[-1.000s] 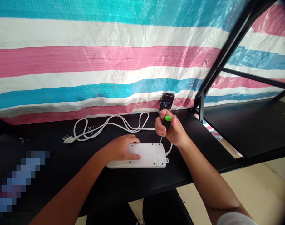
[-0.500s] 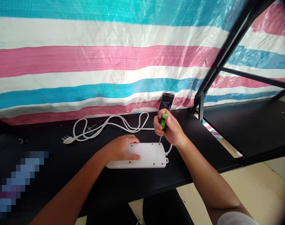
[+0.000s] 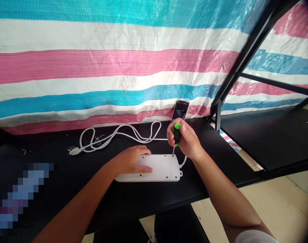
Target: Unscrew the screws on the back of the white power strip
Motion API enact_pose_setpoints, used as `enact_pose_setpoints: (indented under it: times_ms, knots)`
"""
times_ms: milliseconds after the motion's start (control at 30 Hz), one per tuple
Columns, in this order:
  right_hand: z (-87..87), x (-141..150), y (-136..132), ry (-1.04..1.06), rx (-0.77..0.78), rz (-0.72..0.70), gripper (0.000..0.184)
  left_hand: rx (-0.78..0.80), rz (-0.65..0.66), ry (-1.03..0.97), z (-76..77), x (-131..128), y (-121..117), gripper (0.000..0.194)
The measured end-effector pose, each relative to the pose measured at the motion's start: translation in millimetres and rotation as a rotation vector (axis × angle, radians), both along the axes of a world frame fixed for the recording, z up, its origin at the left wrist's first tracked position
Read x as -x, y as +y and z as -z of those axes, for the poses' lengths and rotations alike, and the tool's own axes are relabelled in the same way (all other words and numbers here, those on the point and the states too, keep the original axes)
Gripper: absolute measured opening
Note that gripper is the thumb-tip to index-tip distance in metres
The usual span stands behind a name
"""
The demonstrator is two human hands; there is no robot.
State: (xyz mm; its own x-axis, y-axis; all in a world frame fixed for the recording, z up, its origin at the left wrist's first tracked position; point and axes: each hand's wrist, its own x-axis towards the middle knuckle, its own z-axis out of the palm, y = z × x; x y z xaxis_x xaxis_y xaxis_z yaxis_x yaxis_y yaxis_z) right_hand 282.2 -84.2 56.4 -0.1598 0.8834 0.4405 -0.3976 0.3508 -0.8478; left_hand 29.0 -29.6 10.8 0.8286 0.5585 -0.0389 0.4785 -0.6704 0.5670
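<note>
A white power strip lies on the black table with its screw-holed underside facing up. Across its left part rests my left hand, fingers over the far edge and thumb on the near face, gripping it. My right hand is wrapped round the green and black handle of a screwdriver. The screwdriver stands nearly upright, its tip at the hole in the strip's far right corner. From the strip's right end a white cord curves up behind my right hand.
The looped cord with its plug lies at the back left. Behind my right hand a phone leans on the striped sheet. A black metal frame rises on the right. A pixelated patch covers something at the left.
My right hand has turned the screwdriver handle a little, so more of its black side shows. My left hand and the power strip stay in place.
</note>
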Motion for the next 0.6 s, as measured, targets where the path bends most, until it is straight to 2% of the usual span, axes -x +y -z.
enact_pose_setpoints:
  times_ms: [167, 300, 433, 600]
  knots:
    - [1.1, 0.6, -0.5, -0.024, 0.078, -0.011, 0.055, -0.005, 0.003, 0.006, -0.4, -0.7, -0.3, 0.054]
    - [1.2, 2.4, 0.2, 0.038, -0.006, -0.045, 0.045, -0.008, 0.009, 0.004, 0.4, -1.0, -0.3, 0.055]
    - [2.9, 2.0, 1.7, 0.0, -0.072, -0.008, 0.035, -0.009, 0.005, 0.007, 0.9, -0.5, 0.1, 0.055]
    - [4.5, 2.4, 1.7, -0.054, -0.072, 0.065, 0.038, -0.011, 0.005, 0.003, -0.3, -1.5, -0.3, 0.055]
